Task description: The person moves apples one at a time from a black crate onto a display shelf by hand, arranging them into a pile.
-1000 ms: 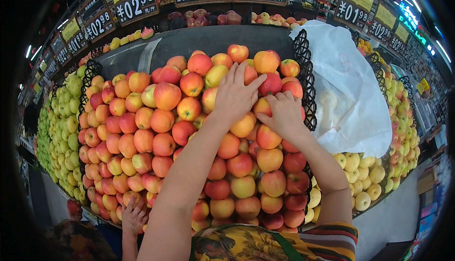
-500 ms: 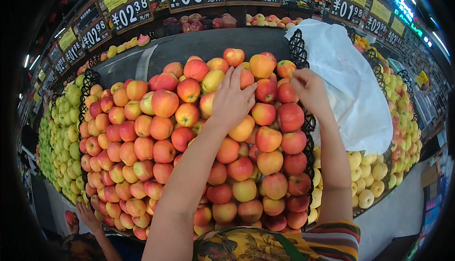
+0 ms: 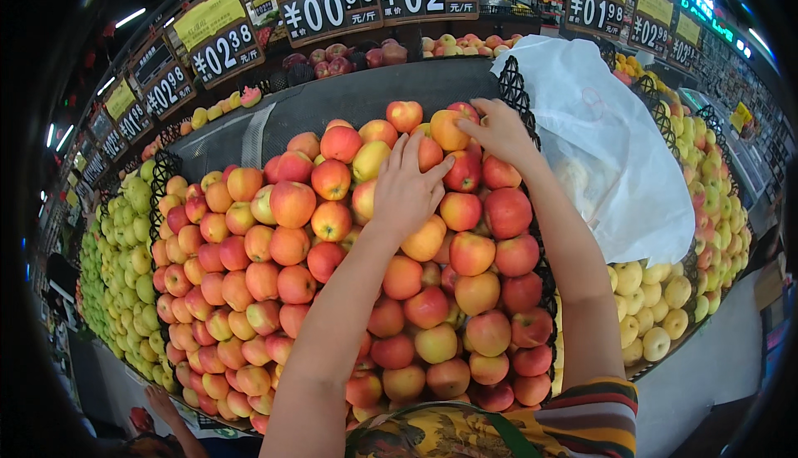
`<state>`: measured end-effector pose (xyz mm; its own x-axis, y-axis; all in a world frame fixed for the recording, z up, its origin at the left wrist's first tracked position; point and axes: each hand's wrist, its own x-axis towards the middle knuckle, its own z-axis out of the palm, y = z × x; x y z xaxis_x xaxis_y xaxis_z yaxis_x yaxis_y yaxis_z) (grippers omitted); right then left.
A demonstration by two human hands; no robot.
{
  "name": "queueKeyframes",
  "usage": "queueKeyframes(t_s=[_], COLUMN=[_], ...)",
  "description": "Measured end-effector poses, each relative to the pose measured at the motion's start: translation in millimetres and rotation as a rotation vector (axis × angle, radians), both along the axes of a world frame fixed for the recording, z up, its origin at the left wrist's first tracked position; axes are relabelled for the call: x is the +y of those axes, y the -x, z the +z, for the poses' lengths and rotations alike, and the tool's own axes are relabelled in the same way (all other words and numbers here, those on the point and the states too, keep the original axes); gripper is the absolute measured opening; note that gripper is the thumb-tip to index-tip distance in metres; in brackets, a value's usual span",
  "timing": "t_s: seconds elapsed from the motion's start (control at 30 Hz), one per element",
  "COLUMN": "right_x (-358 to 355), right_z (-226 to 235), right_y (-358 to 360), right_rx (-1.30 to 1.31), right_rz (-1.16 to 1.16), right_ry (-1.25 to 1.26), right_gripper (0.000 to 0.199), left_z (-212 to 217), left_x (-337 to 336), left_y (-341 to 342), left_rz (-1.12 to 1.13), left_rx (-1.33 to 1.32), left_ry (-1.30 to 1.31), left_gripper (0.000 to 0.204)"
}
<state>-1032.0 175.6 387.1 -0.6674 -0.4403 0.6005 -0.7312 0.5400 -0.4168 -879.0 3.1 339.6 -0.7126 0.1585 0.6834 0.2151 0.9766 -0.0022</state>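
My left hand (image 3: 407, 192) lies on top of the heaped red and yellow apples (image 3: 290, 204), near the top of the pile. Its fingers are spread, with an orange-red apple (image 3: 430, 154) between the forefinger and the thumb. Close by on the right, my right hand (image 3: 504, 132) reaches in from the right with curved fingers. Its thumb and fingers close on the right side of a yellow-orange apple (image 3: 450, 130). A red apple (image 3: 463, 110) shows just behind its fingertips. What lies under the right palm is hidden.
A white plastic bag (image 3: 603, 159) drapes over the black lattice divider (image 3: 515, 84) on the right. Pale yellow fruit (image 3: 652, 312) lies beneath it. Green fruit (image 3: 125, 267) fills the left bin. Price boards (image 3: 324, 2) hang behind. Another person's hand (image 3: 162, 408) is at lower left.
My right hand has moved left from the bag's side, over the apples and nearer my left hand. My left hand has stayed in place. The other person's hand has dropped lower.
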Motion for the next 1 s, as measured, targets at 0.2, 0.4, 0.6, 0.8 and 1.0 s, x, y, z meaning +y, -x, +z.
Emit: queueKeyframes(t_s=[0.2,0.4,0.6,0.8,1.0], right_x=[-35.4,-36.3,-17.8,47.5,43.8], right_z=[-0.6,-2.6,-28.0,-26.0,-62.5], right_y=[14.3,29.2,-2.6,-105.4,-117.7], right_rx=[-0.321,-0.124,0.201,0.410,0.455], right_rz=[0.195,0.244,0.070,-0.023,-0.051], right_ry=[-0.089,-0.276,-0.152,-0.176,-0.348], right_gripper=[0.073,0.063,0.060,0.049,0.044], left_z=[0.2,4.6,-1.2,-7.4,-59.4], left_x=[-4.9,4.3,1.4,28.3,42.0], left_y=[-7.6,-2.1,-7.6,-123.5,-152.9], left_rz=[0.002,0.002,0.010,-0.025,-0.032], left_rx=[0.057,0.140,0.011,-0.303,-0.182], left_ry=[-0.025,-0.025,-0.013,-0.025,-0.018], left_gripper=[0.040,0.032,0.049,0.070,0.069])
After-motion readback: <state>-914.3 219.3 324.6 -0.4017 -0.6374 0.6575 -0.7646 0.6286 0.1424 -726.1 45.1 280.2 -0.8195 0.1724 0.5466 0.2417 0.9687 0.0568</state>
